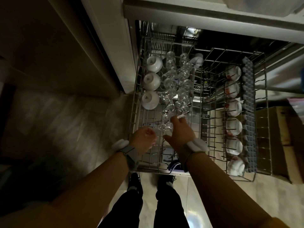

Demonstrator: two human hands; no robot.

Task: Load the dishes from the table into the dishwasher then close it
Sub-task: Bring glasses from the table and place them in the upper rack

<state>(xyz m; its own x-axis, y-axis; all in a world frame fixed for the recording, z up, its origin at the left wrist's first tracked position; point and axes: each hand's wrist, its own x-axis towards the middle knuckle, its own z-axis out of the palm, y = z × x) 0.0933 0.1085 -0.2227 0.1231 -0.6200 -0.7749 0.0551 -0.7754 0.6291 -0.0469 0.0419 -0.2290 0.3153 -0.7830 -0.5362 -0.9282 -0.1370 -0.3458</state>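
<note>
Both hands over pulled-out rack (pixel 136 102). R hand (pixel 181 134) fingers closed on clear glass (pixel 166 126) (blurry). L hand (pixel 144 139) curled, grip unclear. White bowls (pixel 151 81) upside down at left.

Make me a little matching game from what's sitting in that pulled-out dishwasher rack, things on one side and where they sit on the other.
Things:
1. white bowls
2. clear glasses
3. patterned plates
4. right hand

Places:
A. standing on edge in a row along the rack's right side
B. upside down in a column along the rack's left edge
C. at the near end of the glasses, reaching into the rack
D. crowded in the strip just right of the bowls

Pairs: 1-B, 2-D, 3-A, 4-C
</note>
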